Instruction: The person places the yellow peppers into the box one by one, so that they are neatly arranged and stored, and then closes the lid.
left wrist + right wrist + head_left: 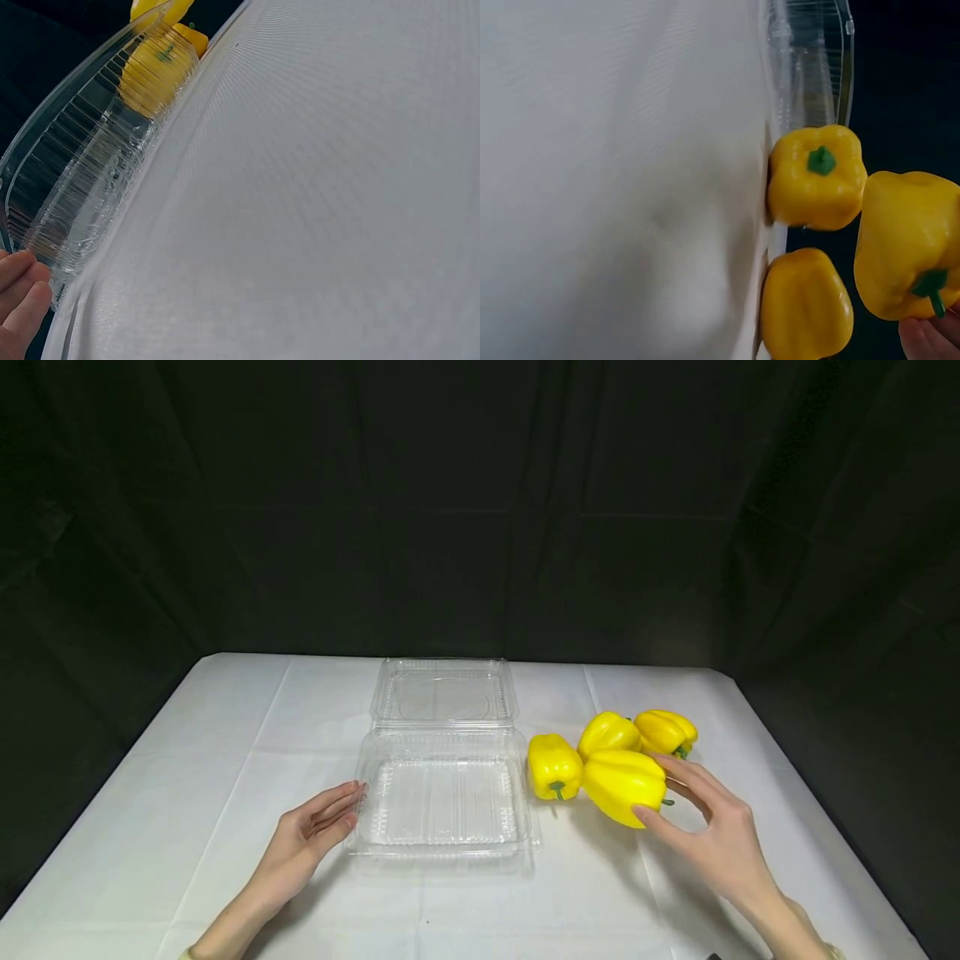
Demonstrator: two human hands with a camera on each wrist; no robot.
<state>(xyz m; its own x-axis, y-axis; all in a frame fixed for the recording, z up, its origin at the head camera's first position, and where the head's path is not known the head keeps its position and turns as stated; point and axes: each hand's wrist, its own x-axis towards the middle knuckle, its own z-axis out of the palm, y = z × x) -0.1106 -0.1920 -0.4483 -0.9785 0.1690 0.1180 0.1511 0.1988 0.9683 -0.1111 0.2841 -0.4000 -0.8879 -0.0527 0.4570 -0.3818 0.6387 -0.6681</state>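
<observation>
Right hand grips the nearest glossy yellow bell pepper, lifted just right of the open clear plastic clamshell container. Left hand rests straight-fingered against the container's left wall. Risk: the slick pepper could slip from the fingertips, or knock the neighbouring yellow peppers rolling.

Clear ribbed plastic container, matt white tablecloth

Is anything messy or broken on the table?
Nothing stands out. The clear plastic clamshell box lies open and empty, undamaged. Four yellow bell peppers cluster beside it, whole. The right hand grips the nearest pepper; the left hand touches the box's edge.
</observation>
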